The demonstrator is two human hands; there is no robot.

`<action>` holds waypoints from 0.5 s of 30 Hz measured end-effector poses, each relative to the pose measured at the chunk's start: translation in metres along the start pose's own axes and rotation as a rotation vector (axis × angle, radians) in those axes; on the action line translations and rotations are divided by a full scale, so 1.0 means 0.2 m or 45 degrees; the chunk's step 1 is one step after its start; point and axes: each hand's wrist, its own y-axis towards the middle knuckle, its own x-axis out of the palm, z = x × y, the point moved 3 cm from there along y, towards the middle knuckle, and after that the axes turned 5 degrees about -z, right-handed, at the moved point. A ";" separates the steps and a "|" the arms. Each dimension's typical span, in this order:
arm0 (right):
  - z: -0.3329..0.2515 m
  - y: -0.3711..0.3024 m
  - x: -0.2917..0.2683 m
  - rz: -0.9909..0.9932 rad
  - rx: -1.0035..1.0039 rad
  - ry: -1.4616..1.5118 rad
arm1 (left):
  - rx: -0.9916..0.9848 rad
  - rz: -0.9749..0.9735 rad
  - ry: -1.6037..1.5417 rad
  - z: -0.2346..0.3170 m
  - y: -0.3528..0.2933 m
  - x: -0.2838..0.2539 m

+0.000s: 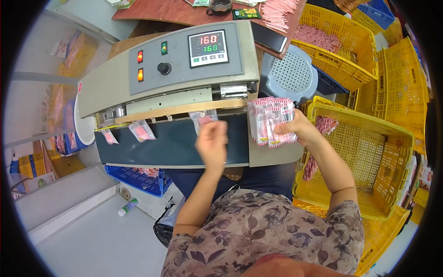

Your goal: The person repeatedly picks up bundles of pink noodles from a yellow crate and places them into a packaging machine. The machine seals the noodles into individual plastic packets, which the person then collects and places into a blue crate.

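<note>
A continuous band sealer (166, 69) stands in front of me with its display lit. Several small clear pouches with pink contents hang along its belt; one pouch (143, 131) is left of the middle and another pouch (203, 116) is just beyond my left hand. Slightly blurred, my left hand (212, 144) has its fingers curled at that pouch's lower edge; whether they grip anything is hidden. My right hand (297, 128) is closed on a stack of pouches (270, 121) with pink-striped edges, over the sealer's right end, thumb on top.
Yellow crates (360, 157) stand to the right, one holding pink pieces. A grey-blue perforated stool (290, 74) is behind the sealer's right end. Pink sticks (279, 14) lie on the reddish table (157, 14). A blue crate (138, 179) sits below the sealer.
</note>
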 end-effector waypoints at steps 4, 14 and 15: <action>-0.02 0.01 0.03 -0.007 -0.006 -0.006 | -0.426 -0.296 -0.139 -0.09 0.05 0.18; 0.00 0.01 0.01 -0.041 0.032 -0.012 | -0.179 0.183 0.063 0.01 0.10 -0.17; 0.00 0.00 0.01 -0.048 0.031 -0.009 | 0.082 0.220 0.117 0.00 0.08 -0.20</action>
